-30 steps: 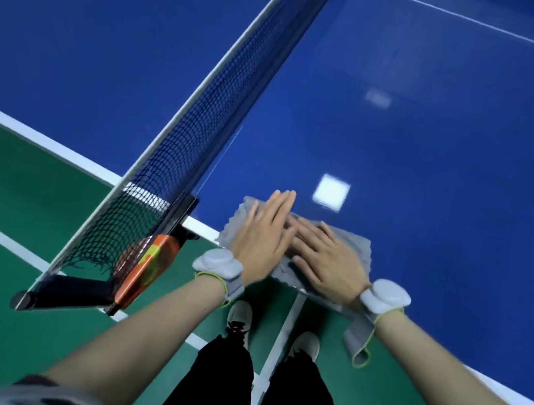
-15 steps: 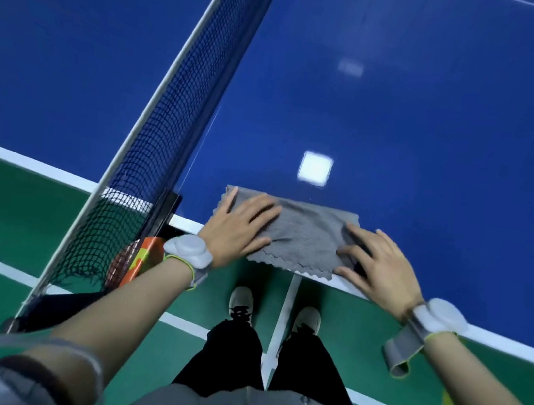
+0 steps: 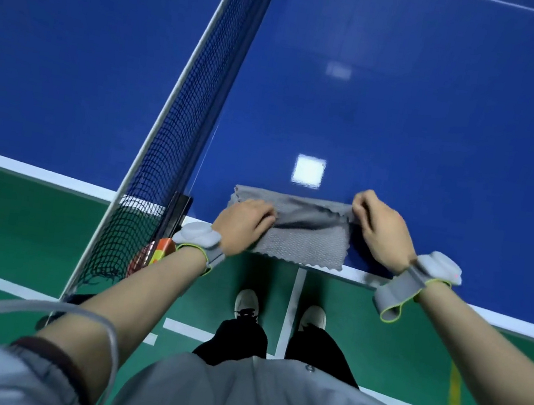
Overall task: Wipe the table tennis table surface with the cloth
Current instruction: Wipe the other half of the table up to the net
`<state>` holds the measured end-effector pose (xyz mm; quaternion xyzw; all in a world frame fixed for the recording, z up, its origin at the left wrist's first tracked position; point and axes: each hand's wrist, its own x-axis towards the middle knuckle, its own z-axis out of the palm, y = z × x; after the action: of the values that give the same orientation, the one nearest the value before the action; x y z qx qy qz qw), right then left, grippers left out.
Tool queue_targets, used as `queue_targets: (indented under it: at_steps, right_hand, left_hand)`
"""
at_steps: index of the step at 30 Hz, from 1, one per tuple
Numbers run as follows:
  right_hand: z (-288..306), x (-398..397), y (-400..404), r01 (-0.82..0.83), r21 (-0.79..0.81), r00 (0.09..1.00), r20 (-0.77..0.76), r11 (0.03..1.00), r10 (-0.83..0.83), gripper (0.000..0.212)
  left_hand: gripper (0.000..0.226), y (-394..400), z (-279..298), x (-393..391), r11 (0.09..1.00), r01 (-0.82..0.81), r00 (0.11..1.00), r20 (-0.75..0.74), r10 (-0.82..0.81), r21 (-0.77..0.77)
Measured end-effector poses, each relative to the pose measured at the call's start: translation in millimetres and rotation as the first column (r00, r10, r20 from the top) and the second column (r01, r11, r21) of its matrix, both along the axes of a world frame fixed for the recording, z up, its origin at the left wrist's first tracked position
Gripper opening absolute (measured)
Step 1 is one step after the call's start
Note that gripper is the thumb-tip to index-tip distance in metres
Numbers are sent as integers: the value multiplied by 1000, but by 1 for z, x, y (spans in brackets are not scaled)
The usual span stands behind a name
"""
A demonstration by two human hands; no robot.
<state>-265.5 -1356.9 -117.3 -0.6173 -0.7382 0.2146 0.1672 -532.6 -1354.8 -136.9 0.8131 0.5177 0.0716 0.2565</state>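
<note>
A grey cloth [image 3: 305, 239] lies on the near edge of the blue table tennis table [image 3: 426, 122], just right of the net. Its far part is rucked up into a fold, and its near edge hangs slightly past the table's white border. My left hand [image 3: 243, 223] grips the cloth's left side with curled fingers. At the cloth's far right corner my right hand [image 3: 380, 231] pinches the fabric, fingers curled. Both wrists wear grey bands with white pods.
The black net [image 3: 178, 140] with its white top band runs diagonally away on the left, clamped to the table edge. An orange paddle [image 3: 154, 253] is tucked by the net post. Below the edge are green floor with white lines and my shoes [image 3: 247, 303].
My hands went from pressing flat on the cloth, to spreading apart at its sides, to curling and gathering the fabric, which is bunched at its far edge now.
</note>
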Motion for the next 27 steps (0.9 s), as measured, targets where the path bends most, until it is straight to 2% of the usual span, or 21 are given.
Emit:
queue_targets:
  at_steps: [3,5,8,11,13,17,20,22,25,27]
  right_hand:
    - [4,-10,16,83,-53,990,-106,995,-88,15]
    - [5,-14,25,122,-60,981,-143,991,-130,21]
    - [7,-19,31,51,-105,998,-34,993,-55,25]
    - [13,-20,29,17,-219,999,36,976,-9,33]
    - [13,-17,24,-14,-223,999,44,975,25,38]
    - [9,-7,9,-89,-176,995,-62,980,80,21]
    - [6,-7,-4,-218,-210,975,-77,953,206,17]
    - [4,-5,-12,-284,-233,959,-80,930,273,18]
    - [4,-5,-20,-322,-295,945,-50,899,323,18]
    - [9,-7,-26,-336,-328,930,34,883,367,15]
  left_hand:
    - [23,8,6,5,981,-163,985,36,168,-106]
    - [27,15,7,4,978,-182,983,15,184,-103]
    - [36,23,19,2,988,-145,989,21,146,-54]
    - [39,28,32,-2,1000,-9,1000,-21,10,30]
    - [31,31,35,-10,989,96,994,-63,-89,117]
    - [20,32,36,-32,941,287,950,-183,-254,181]
    - [12,27,39,-49,859,461,866,-325,-380,223]
    - [19,19,41,-55,812,550,781,-463,-418,195]
    - [26,10,33,-60,789,597,702,-571,-426,146]
    - [30,4,28,-61,777,620,666,-599,-446,111]
